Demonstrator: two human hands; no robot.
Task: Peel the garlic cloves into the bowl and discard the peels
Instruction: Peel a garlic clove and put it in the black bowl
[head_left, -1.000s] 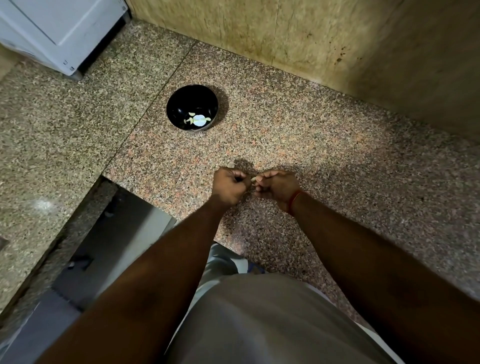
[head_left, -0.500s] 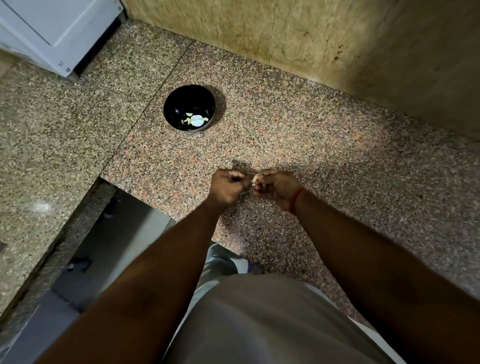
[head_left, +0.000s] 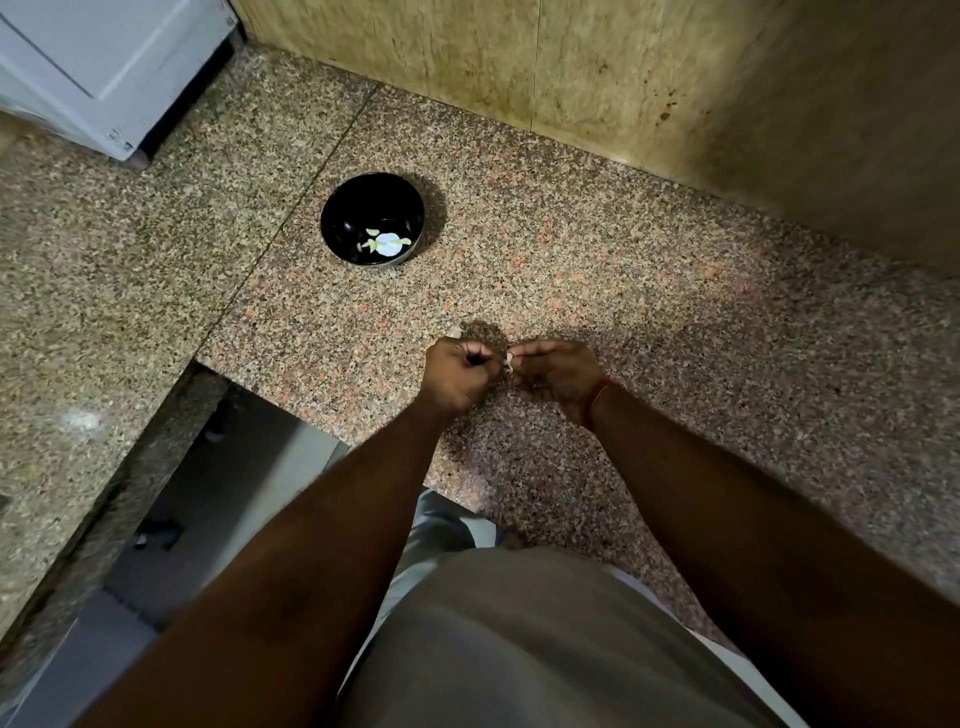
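White appliance (head_left: 98, 67): upper left of the frame, standing at the back of the desk (head_left: 675, 322)
Bowl (head_left: 337, 218): black, upper middle left, well apart from the hands; a few pale peeled pieces and a bright glint lie in its bottom
Loose scrap (head_left: 456, 331): small pale bit on the desk just above the left hand, likely a peel
Left hand (head_left: 457, 376): centre of the frame, curled tight, fingertips pinching at the garlic clove
Garlic clove (head_left: 509, 362): a pale sliver between the two hands, gripped from both sides
Right hand (head_left: 558, 376): just right of centre, fingers bent in on the clove; a red thread circles the wrist
Step, as I judge it: skin being pulled off, clove not yet in the bowl
Risk: the clove is small and slick, so a hard tug could flick it onto the desk or over the near edge; peels may scatter, as the bowl is far off
Change from earlier frames: hands and bowl sit much as they did half a second ago; only the view shifts slightly
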